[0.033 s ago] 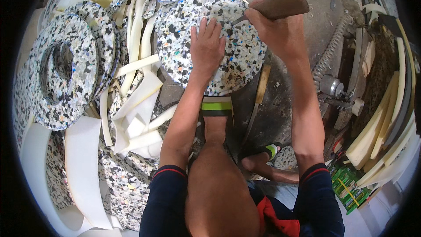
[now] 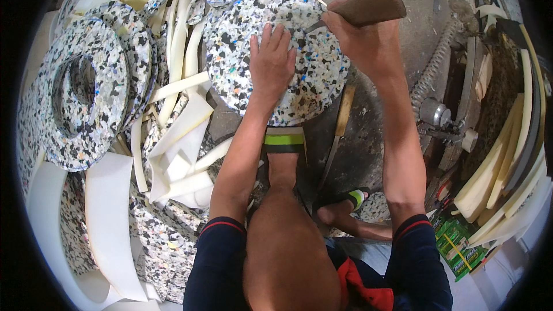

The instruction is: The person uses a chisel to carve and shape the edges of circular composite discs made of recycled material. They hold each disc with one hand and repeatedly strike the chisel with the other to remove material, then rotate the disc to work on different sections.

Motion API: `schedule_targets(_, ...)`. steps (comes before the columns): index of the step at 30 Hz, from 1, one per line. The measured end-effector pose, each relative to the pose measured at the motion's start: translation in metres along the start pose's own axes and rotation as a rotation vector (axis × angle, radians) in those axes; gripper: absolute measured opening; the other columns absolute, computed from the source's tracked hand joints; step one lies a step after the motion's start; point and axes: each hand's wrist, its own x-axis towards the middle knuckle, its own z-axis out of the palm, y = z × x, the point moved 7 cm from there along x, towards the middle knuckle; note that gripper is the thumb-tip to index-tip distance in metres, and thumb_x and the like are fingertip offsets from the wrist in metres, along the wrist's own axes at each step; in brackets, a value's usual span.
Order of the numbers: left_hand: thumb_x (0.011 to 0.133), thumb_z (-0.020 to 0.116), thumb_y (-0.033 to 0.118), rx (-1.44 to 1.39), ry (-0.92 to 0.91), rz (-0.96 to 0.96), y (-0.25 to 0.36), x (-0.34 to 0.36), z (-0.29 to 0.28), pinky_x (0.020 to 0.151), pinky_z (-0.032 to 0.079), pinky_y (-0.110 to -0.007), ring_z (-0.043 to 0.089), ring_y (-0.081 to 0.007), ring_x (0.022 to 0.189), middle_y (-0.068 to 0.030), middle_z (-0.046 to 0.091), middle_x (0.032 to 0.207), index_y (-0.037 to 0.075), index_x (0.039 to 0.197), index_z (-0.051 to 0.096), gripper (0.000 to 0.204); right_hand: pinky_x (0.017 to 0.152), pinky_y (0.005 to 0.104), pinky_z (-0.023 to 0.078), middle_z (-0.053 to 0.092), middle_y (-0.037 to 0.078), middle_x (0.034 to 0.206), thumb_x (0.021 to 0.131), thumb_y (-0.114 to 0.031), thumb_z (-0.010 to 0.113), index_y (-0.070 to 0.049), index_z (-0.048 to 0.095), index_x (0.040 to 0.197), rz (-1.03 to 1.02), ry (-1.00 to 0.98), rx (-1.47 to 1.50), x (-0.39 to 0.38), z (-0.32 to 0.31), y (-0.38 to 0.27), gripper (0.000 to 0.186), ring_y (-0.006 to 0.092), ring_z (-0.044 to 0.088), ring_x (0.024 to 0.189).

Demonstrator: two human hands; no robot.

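A round speckled foam disc (image 2: 230,52), white with black, grey and blue flecks, lies before me. On its middle, my left hand (image 2: 272,60) rests flat, fingers stretched out and pointing away from me. My right hand (image 2: 366,40) is wrapped round the dark wooden handle (image 2: 371,7) of a knife over the disc's right side. A short stretch of the blade (image 2: 314,26) shows, its tip at the foam; how deep it sits I cannot tell. Below the disc's right edge, a second knife (image 2: 344,109) with a pale wooden handle lies on the floor.
Speckled foam rings (image 2: 112,103) lean in a stack at the left, beside cream foam offcuts (image 2: 190,115). My sandalled foot (image 2: 284,141) is close against the disc's near edge. At the right are a metal tool with a coiled hose (image 2: 435,57), foam strips (image 2: 501,155) and green packets (image 2: 458,247).
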Motion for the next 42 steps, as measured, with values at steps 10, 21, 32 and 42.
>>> schedule_targets(10,0.095,0.068,0.019,-0.015,-0.021,-0.003,0.001,-0.001,-0.001,0.118,0.032,-0.061,0.048,-0.0367,0.143,-0.0123,0.059,0.147,0.007,0.135,0.065,0.042,0.065,0.0286,0.057,0.077,0.008,0.081,0.087,-0.01,0.081,-0.001,0.078,0.097,-0.099,0.125,0.054,-0.014,-0.01,0.003,0.014,0.0119,0.073,0.075)
schedule_targets(21,0.093,0.071,0.014,-0.065,-0.082,-0.027,0.001,0.002,-0.001,0.12,0.029,-0.062,0.044,-0.043,0.145,-0.0177,0.056,0.147,0.003,0.134,0.063,0.043,0.073,0.031,0.058,0.077,0.009,0.091,0.089,-0.012,0.078,-0.001,0.076,0.104,-0.094,0.168,-0.157,-0.038,-0.095,-0.061,0.02,0.016,0.073,0.079)
schedule_targets(32,0.091,0.081,0.024,-0.303,0.13,-0.796,-0.064,-0.121,-0.075,0.124,0.026,-0.051,0.036,-0.0419,0.147,-0.0319,0.037,0.156,-0.012,0.156,0.027,0.091,0.09,0.0354,0.054,0.059,0.015,0.133,0.097,-0.021,0.075,-0.007,0.063,0.135,0.753,0.2,0.595,-0.151,-0.093,0.128,0.042,0.0278,0.068,0.109)
schedule_targets(42,0.095,0.073,0.001,-1.342,0.241,-1.102,-0.071,-0.12,-0.064,0.097,0.057,-0.038,0.067,-0.0245,0.112,-0.0149,0.064,0.133,-0.001,0.147,0.046,0.059,0.089,0.0475,0.055,0.051,0.023,0.14,0.084,-0.006,0.07,-0.007,0.056,0.137,0.079,-0.319,-0.836,-0.243,-0.02,0.209,0.055,0.038,0.061,0.108)
